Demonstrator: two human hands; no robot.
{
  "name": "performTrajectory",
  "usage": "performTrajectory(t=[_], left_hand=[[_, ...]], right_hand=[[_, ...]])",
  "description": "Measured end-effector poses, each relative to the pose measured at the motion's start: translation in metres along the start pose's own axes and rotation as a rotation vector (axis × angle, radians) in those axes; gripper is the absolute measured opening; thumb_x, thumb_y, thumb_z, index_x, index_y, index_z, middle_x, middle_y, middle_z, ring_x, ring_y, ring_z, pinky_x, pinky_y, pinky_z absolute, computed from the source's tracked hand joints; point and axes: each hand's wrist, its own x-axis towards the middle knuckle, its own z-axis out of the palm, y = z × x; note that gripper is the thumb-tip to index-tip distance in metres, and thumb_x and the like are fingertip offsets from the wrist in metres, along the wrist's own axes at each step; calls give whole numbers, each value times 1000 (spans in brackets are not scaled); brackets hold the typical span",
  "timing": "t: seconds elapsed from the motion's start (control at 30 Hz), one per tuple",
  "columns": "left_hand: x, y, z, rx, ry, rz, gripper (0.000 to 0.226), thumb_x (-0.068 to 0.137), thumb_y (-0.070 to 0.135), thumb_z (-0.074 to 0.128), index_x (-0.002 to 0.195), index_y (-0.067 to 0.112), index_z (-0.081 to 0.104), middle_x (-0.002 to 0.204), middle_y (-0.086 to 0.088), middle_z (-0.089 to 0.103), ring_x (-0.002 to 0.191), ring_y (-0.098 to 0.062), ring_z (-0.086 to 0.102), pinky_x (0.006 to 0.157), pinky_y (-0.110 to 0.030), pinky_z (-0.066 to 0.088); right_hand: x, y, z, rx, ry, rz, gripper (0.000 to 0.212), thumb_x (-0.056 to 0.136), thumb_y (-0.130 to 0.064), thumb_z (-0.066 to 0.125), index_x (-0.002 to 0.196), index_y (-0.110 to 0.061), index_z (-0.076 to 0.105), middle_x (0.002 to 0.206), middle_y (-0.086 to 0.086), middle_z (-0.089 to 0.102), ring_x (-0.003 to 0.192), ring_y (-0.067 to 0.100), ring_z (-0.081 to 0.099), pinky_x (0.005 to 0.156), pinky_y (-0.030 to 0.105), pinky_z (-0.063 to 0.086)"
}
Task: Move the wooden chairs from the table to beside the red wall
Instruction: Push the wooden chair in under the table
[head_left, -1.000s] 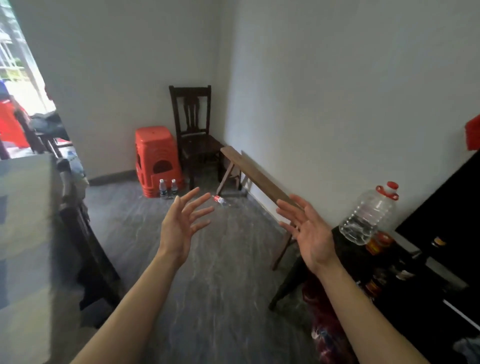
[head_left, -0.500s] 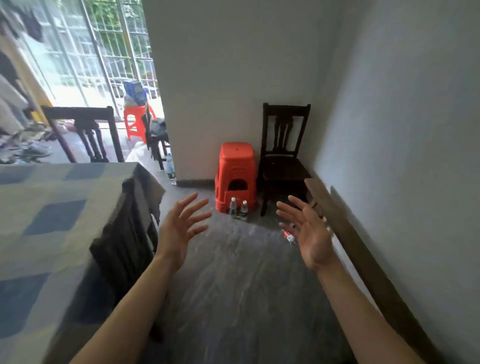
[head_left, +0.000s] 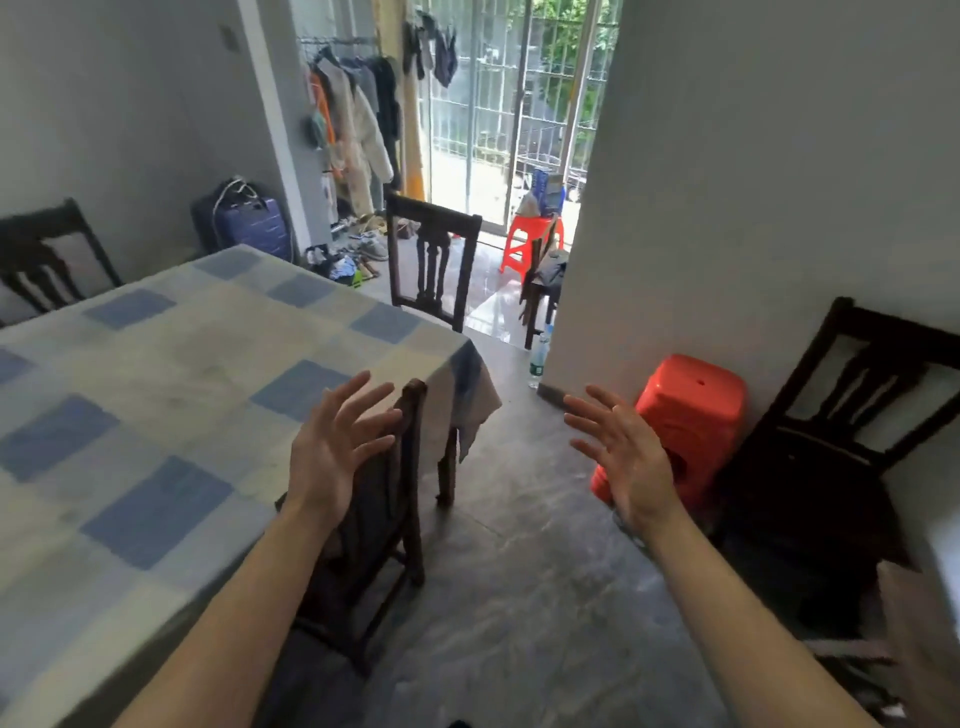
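While both hands hover spread and empty, nothing is gripped.
Left hand (head_left: 332, 457) and right hand (head_left: 631, 462) flank the dark wooden slat-backed chair (head_left: 384, 499) tucked against the checked-cloth table (head_left: 156, 364); likely rigid, heavy — grasp its top rail.

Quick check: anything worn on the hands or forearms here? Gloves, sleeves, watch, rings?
Nothing visible. The left hand and right hand are bare, with no gloves. Both forearms are uncovered up to the frame edge: no sleeves, watch or wristbands. No ring can be made out, though the fingers are slightly blurred.
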Motion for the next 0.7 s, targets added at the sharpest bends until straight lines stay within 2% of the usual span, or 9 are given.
performTrajectory(t=[0.07, 0.17, 0.37, 0.5, 0.6, 0.67, 0.7], left_hand=[[21, -6, -14, -28, 70, -1, 46, 107, 43, 35, 133, 20, 64, 133, -7, 71, 110, -32, 71, 89, -46, 50], [59, -12, -35, -36, 161, 15, 48, 107, 44, 33, 138, 21, 62, 134, -3, 71, 116, -33, 69, 92, -47, 49], [113, -17, -73, -9, 303, 83, 48, 107, 47, 32, 135, 25, 64, 134, -3, 70, 114, -32, 69, 88, -46, 49], [109, -19, -100, 57, 379, 108, 52, 102, 52, 34, 136, 24, 62, 134, -2, 71, 111, -30, 70, 85, -42, 52], [92, -23, -123, 141, 467, 121, 52, 98, 53, 37, 134, 24, 61, 130, -1, 73, 106, -27, 72, 83, -39, 54], [75, -34, -137, 193, 548, 134, 51, 98, 52, 39, 132, 22, 63, 128, -1, 74, 106, -27, 72, 85, -40, 53], [67, -41, -141, 212, 592, 138, 51, 98, 52, 40, 131, 21, 64, 126, -1, 74, 106, -26, 72, 86, -41, 52]], right_hand=[[39, 15, 22, -41, -85, 22, 45, 95, -45, 49, 130, -20, 64, 128, 7, 72, 118, 27, 68, 93, 41, 51], [91, 38, 57, -98, -192, 41, 45, 97, -47, 52, 131, -19, 63, 128, 7, 72, 119, 28, 67, 98, 48, 52], [194, 73, 114, -209, -376, 87, 42, 100, -36, 49, 133, -14, 64, 125, 7, 73, 117, 25, 68, 101, 50, 51], [231, 97, 149, -254, -509, 118, 35, 100, -33, 55, 129, -19, 67, 124, 3, 75, 115, 21, 69, 96, 41, 50], [247, 117, 170, -306, -609, 104, 33, 101, -31, 55, 130, -18, 67, 124, 1, 75, 116, 17, 68, 97, 37, 50], [256, 131, 178, -335, -685, 96, 39, 97, -31, 57, 131, -14, 66, 124, 3, 74, 116, 15, 68, 96, 28, 51], [261, 140, 180, -345, -718, 89, 35, 99, -26, 58, 130, -11, 66, 123, 5, 74, 115, 15, 68, 95, 22, 51]])
